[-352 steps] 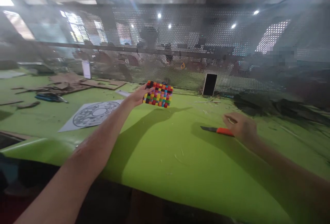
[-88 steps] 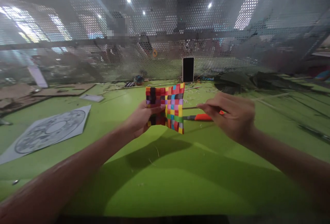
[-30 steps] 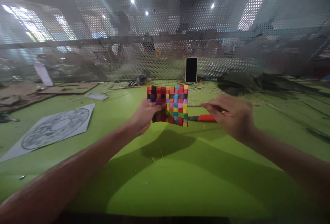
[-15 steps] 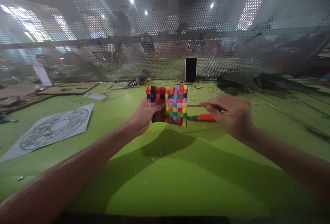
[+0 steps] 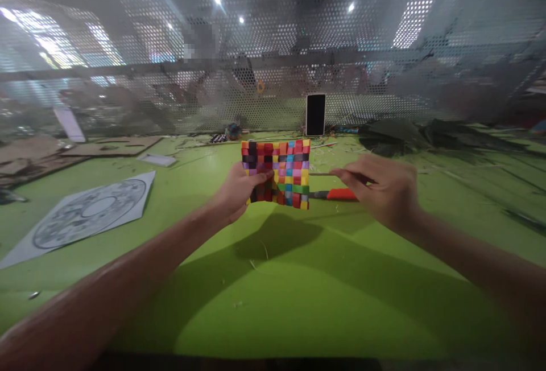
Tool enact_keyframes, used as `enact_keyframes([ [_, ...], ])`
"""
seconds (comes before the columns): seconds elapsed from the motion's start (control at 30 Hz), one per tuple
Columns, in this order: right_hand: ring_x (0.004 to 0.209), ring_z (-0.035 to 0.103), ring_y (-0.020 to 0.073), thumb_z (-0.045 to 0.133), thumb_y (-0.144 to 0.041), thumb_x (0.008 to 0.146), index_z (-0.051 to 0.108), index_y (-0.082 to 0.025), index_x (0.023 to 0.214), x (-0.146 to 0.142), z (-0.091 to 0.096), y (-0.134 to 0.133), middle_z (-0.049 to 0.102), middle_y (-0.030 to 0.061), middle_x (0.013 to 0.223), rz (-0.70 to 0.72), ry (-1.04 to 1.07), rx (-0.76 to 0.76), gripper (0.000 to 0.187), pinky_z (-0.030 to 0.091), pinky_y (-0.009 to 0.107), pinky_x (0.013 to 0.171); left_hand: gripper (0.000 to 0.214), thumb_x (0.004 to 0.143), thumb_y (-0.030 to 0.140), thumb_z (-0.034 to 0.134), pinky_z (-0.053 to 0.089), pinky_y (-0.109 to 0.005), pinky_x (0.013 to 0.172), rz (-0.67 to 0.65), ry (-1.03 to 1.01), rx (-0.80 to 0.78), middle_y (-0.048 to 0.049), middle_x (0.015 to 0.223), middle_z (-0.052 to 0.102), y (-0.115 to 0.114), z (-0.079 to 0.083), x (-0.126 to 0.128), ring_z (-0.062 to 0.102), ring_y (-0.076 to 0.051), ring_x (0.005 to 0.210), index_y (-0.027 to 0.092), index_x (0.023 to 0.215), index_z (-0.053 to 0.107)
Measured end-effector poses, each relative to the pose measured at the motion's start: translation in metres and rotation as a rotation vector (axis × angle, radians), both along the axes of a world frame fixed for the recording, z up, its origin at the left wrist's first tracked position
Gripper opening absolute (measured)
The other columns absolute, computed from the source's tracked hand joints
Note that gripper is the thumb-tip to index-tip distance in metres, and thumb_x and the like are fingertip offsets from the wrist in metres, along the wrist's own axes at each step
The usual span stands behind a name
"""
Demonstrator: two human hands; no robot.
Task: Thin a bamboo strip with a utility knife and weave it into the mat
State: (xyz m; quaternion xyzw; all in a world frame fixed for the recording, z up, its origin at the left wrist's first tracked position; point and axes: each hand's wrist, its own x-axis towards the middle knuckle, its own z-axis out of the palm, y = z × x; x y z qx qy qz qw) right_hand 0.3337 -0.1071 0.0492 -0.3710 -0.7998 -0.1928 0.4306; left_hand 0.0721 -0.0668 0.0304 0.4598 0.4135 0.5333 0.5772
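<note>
My left hand (image 5: 236, 192) grips a small woven mat (image 5: 290, 174) of multicoloured strips by its left side, thumb across the front. The mat is held up above the green table, facing me. My right hand (image 5: 381, 189) is closed, its thumb and finger pinching a thin strip (image 5: 321, 174) that runs level from the mat's right edge. Whether the strip passes into the weave or behind it I cannot tell. Below the strip, a tool with a red-orange handle (image 5: 341, 194) and a dark end lies behind, partly hidden by the mat and my right hand.
A sheet printed with a round pattern (image 5: 96, 209) lies at left, with brown cardboard pieces (image 5: 115, 147) behind it. A black-screened phone (image 5: 315, 115) stands against the perforated metal screen (image 5: 273, 83). Dark green sheets (image 5: 396, 132) and scraps lie at the back right of the green table (image 5: 273, 314).
Almost nothing differs. The mat appears very slightly higher and to the left; both hands keep their grips.
</note>
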Motion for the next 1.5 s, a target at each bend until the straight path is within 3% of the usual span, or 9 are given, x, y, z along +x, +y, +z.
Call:
enact_keyframes([
  [0.47, 0.055, 0.056, 0.0129, 0.062, -0.038, 0.103, 0.072, -0.024, 0.076, -0.0015, -0.0034, -0.0002, 0.066, -0.0008, 0.064, -0.011, 0.009, -0.057, 0.032, 0.037, 0.03, 0.052, 0.021, 0.072, 0.02, 0.086, 0.065, -0.047, 0.08, -0.017, 0.017, 0.009, -0.0086, 0.09, 0.08, -0.0008, -0.0022, -0.0009, 0.073, -0.021, 0.073, 0.013, 0.09, 0.078],
  [0.8, 0.056, 0.059, 0.0142, 0.061, -0.039, 0.103, 0.072, -0.026, 0.076, -0.0011, -0.0029, 0.0014, 0.069, -0.0002, 0.066, -0.005, 0.031, -0.063, 0.032, 0.04, 0.031, 0.053, 0.022, 0.072, 0.019, 0.087, 0.066, -0.039, 0.073, -0.02, 0.012, -0.003, -0.0073, 0.089, 0.08, 0.0001, -0.0023, -0.0017, 0.075, -0.021, 0.071, 0.013, 0.092, 0.078],
  [1.07, 0.057, 0.06, 0.0148, 0.062, -0.038, 0.103, 0.072, -0.025, 0.076, -0.0004, -0.0033, 0.0007, 0.07, 0.0005, 0.066, -0.02, 0.031, -0.069, 0.031, 0.04, 0.031, 0.053, 0.01, 0.078, 0.012, 0.078, 0.066, -0.036, 0.069, -0.008, 0.022, -0.014, -0.0055, 0.087, 0.08, -0.0018, 0.0016, 0.0, 0.075, -0.02, 0.071, 0.016, 0.087, 0.078],
  [1.5, 0.056, 0.06, 0.0153, 0.063, -0.039, 0.102, 0.072, -0.026, 0.075, -0.0021, -0.0019, 0.0002, 0.069, -0.0001, 0.066, -0.012, 0.041, -0.064, 0.03, 0.04, 0.032, 0.053, 0.023, 0.07, 0.021, 0.085, 0.066, -0.039, 0.071, -0.019, 0.023, 0.022, -0.0074, 0.087, 0.08, -0.0017, -0.001, -0.0012, 0.074, -0.021, 0.072, 0.014, 0.09, 0.078],
])
